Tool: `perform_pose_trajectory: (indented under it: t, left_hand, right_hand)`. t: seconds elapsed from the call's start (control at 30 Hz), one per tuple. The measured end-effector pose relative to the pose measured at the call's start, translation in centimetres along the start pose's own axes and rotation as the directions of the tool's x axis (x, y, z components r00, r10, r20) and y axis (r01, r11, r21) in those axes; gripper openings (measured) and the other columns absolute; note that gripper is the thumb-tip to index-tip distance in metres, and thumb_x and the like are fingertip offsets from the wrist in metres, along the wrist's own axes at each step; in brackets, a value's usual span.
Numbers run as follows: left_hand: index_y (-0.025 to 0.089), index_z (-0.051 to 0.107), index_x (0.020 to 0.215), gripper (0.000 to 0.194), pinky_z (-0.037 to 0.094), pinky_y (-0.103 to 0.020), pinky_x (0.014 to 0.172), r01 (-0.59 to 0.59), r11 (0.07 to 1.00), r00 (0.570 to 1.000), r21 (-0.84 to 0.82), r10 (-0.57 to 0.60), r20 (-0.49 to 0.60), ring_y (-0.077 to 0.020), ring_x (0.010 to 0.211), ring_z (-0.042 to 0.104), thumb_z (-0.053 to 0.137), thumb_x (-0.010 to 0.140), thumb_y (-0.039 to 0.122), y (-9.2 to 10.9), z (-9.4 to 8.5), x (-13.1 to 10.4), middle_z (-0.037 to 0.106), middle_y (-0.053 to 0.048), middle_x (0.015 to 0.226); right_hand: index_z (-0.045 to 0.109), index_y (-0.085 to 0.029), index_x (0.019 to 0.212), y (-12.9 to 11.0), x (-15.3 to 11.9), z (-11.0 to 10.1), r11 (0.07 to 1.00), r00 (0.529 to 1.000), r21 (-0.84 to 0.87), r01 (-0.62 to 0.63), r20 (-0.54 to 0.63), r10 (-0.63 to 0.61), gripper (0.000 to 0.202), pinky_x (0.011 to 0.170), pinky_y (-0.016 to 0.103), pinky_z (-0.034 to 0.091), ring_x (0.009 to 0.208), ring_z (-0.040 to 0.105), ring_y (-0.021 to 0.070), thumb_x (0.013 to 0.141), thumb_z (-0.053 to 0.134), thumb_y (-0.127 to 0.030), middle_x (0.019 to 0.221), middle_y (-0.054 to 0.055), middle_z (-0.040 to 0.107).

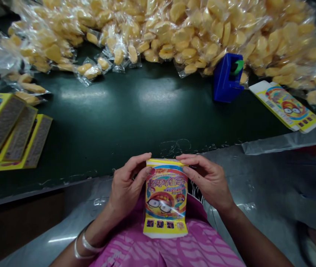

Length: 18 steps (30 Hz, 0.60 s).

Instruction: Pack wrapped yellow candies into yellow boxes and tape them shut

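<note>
Between my two hands is a yellow printed carton [166, 200] with a cartoon face on it, held over my lap with its print upside down to me. My left hand [131, 181] pinches the carton's upper left corner between thumb and fingers. On the upper right corner, my right hand [206, 178] grips in the same way. The carton looks fairly flat, and a white flap shows at its lower end. Both hands are just in front of the table's near edge.
Many clear-wrapped yellow pieces [185, 37] are heaped along the back of the dark green table [113, 118]. A blue tape dispenser [226, 81] with green tape stands in front of them. Another flat carton [288, 105] lies at right, and several yellow boxes [21, 137] are stacked at left.
</note>
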<state>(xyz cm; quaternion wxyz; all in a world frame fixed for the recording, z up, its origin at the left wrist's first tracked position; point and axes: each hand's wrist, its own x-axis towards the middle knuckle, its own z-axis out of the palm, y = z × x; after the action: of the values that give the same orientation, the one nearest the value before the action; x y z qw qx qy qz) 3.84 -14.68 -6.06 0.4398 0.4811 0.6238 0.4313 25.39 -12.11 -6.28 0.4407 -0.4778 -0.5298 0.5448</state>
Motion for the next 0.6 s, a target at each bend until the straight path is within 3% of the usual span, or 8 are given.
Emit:
perform_pose_trajectory:
  t: [0.13,0.27,0.4,0.5,0.6]
  left_hand:
    - [0.022,0.077,0.094,0.014,0.060,-0.029,0.084,-0.047,0.999,0.999,-0.004,0.047,-0.007,-0.0214,0.097,0.074,0.071,0.084,0.030,-0.1,-0.1,0.1,0.078,-0.006,0.108]
    - [0.020,0.074,0.079,0.009,0.060,-0.027,0.078,-0.039,0.996,0.994,-0.075,0.047,0.097,-0.0203,0.090,0.074,0.072,0.082,0.029,0.2,-1.4,0.9,0.078,-0.007,0.099]
    - [0.022,0.075,0.089,0.015,0.059,-0.026,0.078,0.032,0.998,0.976,-0.061,-0.018,0.217,-0.0204,0.092,0.072,0.069,0.085,0.034,0.2,-1.9,1.1,0.077,-0.007,0.103]
    - [0.024,0.078,0.094,0.020,0.058,-0.024,0.082,-0.024,0.999,0.979,0.047,0.014,0.204,-0.0206,0.095,0.072,0.064,0.088,0.038,0.2,-1.6,0.8,0.078,-0.006,0.104]
    - [0.028,0.080,0.090,0.022,0.059,-0.020,0.080,-0.085,0.992,0.985,0.090,0.070,0.159,-0.0204,0.094,0.074,0.065,0.086,0.044,-0.4,-1.9,1.0,0.079,-0.003,0.101]
  right_hand:
    - [0.074,-0.025,0.090,0.0,-0.3,0.1,0.999,1.000,-0.031,-0.020,-0.006,0.020,0.005,0.084,0.034,0.061,0.098,0.072,0.0212,0.086,0.073,-0.026,0.106,0.006,0.076]
    - [0.074,-0.025,0.091,0.0,-0.4,0.4,0.998,1.000,-0.063,0.023,-0.010,-0.024,0.006,0.082,0.034,0.061,0.097,0.073,0.0216,0.085,0.074,-0.025,0.104,0.006,0.076]
    - [0.074,-0.025,0.087,0.3,-0.7,0.8,0.988,0.993,-0.105,0.117,0.022,-0.116,0.003,0.081,0.034,0.060,0.094,0.072,0.0214,0.087,0.072,-0.023,0.099,0.006,0.077]
    - [0.075,-0.025,0.088,0.5,-1.1,0.6,0.993,0.994,-0.045,0.108,0.020,-0.108,0.005,0.086,0.035,0.058,0.094,0.072,0.0206,0.088,0.071,-0.024,0.100,0.005,0.077]
    - [0.076,-0.025,0.089,0.0,0.4,-1.6,0.994,0.994,-0.026,0.109,0.033,-0.108,0.006,0.086,0.035,0.057,0.098,0.071,0.0207,0.087,0.071,-0.025,0.102,0.006,0.076]
